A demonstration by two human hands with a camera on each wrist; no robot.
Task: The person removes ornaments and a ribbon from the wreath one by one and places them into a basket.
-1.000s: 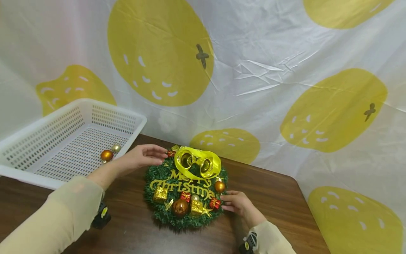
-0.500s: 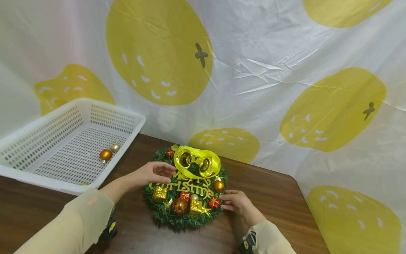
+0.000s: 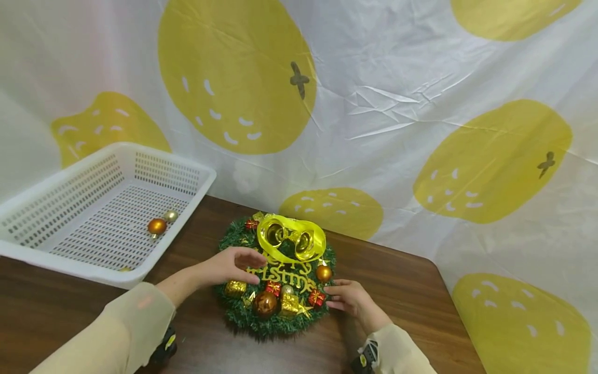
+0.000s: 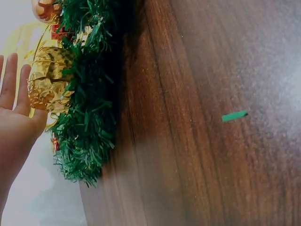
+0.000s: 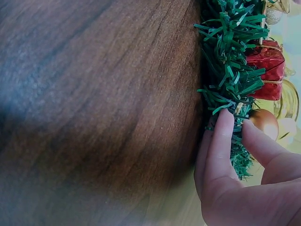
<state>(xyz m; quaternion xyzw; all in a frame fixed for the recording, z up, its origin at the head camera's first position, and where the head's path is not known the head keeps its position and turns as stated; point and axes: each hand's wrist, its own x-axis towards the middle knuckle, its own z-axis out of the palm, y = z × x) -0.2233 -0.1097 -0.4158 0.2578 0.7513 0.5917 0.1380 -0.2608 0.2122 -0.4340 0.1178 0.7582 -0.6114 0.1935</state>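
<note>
To my left, the white basket (image 3: 107,221) is holding an orange bauble (image 3: 157,226) and a pale gold bauble (image 3: 171,215). Bare wood is stretching from the wreath (image 3: 268,326) to the table's (image 3: 397,275) right edge. My left hand (image 3: 233,267) is reaching over the wreath, fingers relaxed; my right hand (image 3: 352,300) is touching its right rim, fingers nearly straight.

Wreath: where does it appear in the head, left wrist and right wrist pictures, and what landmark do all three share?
Head: the wreath, lower centre, partly behind the left hand.
Left wrist: the wreath, left of centre, cut by the top edge.
Right wrist: the wreath, right side, partly behind the right hand.
Shared landmark: the brown table.
</note>
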